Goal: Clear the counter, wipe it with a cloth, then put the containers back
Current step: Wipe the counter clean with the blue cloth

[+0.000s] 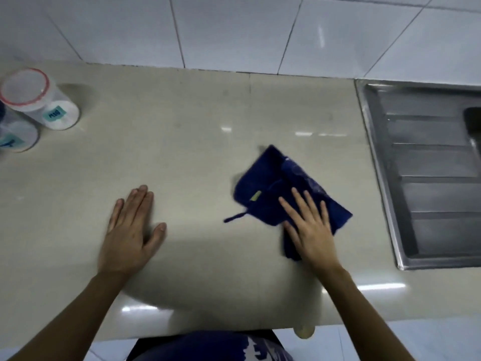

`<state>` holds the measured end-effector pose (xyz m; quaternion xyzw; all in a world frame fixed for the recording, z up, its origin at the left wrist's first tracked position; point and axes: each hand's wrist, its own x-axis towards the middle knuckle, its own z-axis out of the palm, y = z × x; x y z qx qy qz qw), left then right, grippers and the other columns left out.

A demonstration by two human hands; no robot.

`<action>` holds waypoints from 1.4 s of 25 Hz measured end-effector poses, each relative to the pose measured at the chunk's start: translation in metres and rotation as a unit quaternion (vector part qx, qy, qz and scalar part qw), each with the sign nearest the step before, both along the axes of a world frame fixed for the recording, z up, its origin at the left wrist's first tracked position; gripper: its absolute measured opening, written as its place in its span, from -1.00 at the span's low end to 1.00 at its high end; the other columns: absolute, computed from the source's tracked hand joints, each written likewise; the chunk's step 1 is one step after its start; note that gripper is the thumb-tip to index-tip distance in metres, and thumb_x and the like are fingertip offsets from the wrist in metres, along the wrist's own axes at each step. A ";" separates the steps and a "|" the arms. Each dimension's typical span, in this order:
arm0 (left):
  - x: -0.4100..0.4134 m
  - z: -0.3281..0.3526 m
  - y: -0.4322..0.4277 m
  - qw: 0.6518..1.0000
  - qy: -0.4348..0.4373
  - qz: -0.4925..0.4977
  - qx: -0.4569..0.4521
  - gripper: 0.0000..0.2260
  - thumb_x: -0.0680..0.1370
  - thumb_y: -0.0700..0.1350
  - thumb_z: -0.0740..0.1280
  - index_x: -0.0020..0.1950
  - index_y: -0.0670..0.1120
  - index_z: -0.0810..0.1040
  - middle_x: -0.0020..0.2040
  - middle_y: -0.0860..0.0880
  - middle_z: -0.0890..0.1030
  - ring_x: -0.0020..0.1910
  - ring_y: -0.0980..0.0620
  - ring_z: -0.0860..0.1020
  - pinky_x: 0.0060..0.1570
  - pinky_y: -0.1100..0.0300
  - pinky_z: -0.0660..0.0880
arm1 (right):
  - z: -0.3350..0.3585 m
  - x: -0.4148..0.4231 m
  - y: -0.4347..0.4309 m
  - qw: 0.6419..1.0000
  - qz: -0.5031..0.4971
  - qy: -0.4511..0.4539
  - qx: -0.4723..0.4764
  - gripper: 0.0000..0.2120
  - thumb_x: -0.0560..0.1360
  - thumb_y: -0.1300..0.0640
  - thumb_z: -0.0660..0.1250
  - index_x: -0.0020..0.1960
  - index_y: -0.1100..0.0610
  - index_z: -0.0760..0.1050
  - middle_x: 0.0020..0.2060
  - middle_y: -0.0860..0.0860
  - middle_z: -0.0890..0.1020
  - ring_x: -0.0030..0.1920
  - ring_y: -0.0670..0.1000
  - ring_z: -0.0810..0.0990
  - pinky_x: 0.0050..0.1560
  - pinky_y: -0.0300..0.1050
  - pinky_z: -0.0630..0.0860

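A: Where is the cloth (283,188)?
B: Flat on the counter (182,142), just left of the sink (426,173). The right hand (311,227) presses on it, fingers spread.
A: And the left hand (130,230)?
B: Palm down on bare counter, fingers together, thumb out. Two jars (39,100) stand far from the sink.

Counter (182,142): beige stone-like slab, smooth, glossy, light glints on surface. Cloth (270,188): dark blue fabric, soft, matt, creased, small yellow-green tag. Wall tiles (234,29): white, glazed, shiny, thin grout lines. Drainboard (429,178): brushed steel, ribbed, dull sheen. Two containers (39,100): clear plastic, one with red-rimmed lid, teal paper labels.
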<state>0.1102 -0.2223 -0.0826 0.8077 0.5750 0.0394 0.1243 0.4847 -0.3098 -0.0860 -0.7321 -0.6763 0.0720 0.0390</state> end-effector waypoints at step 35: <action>0.002 -0.003 -0.005 0.999 0.028 -0.006 0.022 -0.38 0.56 0.16 -0.03 0.53 -0.16 0.14 0.57 -0.12 0.13 0.57 -0.02 0.04 0.54 -0.03 -0.07 | -0.004 -0.102 -0.048 0.998 0.054 0.004 -0.008 -0.48 0.55 -0.08 0.07 0.50 -0.07 0.16 0.52 0.00 0.22 0.52 0.11 0.15 0.49 0.28 0.05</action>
